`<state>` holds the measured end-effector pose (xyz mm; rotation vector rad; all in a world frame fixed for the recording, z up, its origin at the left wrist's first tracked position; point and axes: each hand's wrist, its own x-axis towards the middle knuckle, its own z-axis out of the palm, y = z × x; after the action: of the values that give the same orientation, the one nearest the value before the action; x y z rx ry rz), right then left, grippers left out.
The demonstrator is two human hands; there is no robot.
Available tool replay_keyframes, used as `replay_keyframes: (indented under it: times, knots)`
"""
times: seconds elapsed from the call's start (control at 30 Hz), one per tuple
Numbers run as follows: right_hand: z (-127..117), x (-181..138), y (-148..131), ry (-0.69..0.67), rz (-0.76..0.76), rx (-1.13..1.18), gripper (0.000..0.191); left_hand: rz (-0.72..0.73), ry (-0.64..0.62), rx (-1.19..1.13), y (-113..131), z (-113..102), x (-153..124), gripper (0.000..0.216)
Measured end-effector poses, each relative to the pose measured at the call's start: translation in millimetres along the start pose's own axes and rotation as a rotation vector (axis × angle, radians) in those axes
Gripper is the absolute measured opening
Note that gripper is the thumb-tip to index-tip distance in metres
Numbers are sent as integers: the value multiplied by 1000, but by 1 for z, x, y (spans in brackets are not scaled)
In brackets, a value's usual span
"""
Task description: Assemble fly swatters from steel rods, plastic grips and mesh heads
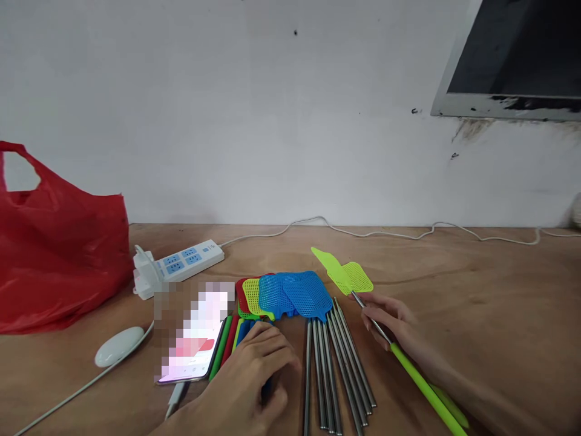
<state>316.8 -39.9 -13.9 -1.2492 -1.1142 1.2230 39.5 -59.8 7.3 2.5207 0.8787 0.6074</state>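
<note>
My right hand [390, 318] grips the metal rod of a lime-green fly swatter [333, 271], which slants with its head up to the left and its green handle down to the right. Behind it lies another lime mesh swatter head [361, 277]; a second lime handle [449, 407] shows under my forearm. My left hand [256, 369] is curled over the coloured handles, with a dark blue handle [267, 390] partly visible between thumb and fingers. Several loose metal rods [338, 369] lie between my hands. Above them, blue swatter heads [304, 293] overlap yellow, red and green ones.
A phone [200, 342] with a lit, blurred screen lies left of the handles, a cable plugged into it. Further left are a white mouse-shaped device [119, 347], a power strip [190, 261] and a red plastic bag [63, 248]. A white cord [376, 234] runs along the wall.
</note>
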Motion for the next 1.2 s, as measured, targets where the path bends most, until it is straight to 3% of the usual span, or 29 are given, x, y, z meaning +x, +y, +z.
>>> replay_keyframes:
  times: [0.13,0.23,0.43,0.57,0.7,0.83,1.03,1.2]
  knots:
    - [-3,3,2,-10,-55,-129,45,57,-84,11,4,-3,2,47]
    - [-5,6,6,9,-91,-214,52,67,-121,38,7,-5,2,44]
    - [-7,5,8,72,-210,-307,47,53,-139,5,10,-7,3,53]
    - [-5,4,8,77,-202,-305,46,45,-159,-9,11,-7,2,55]
    - [-3,5,3,51,-12,-187,51,58,-148,-34,9,-6,1,57]
    - [-4,2,-8,36,141,57,42,52,-161,-19,6,-4,0,56]
    - [-6,-5,-13,43,182,401,27,4,-71,-49,6,-5,-1,33]
    - [-1,-9,-14,28,149,474,29,-61,-8,-164,7,-6,-1,20]
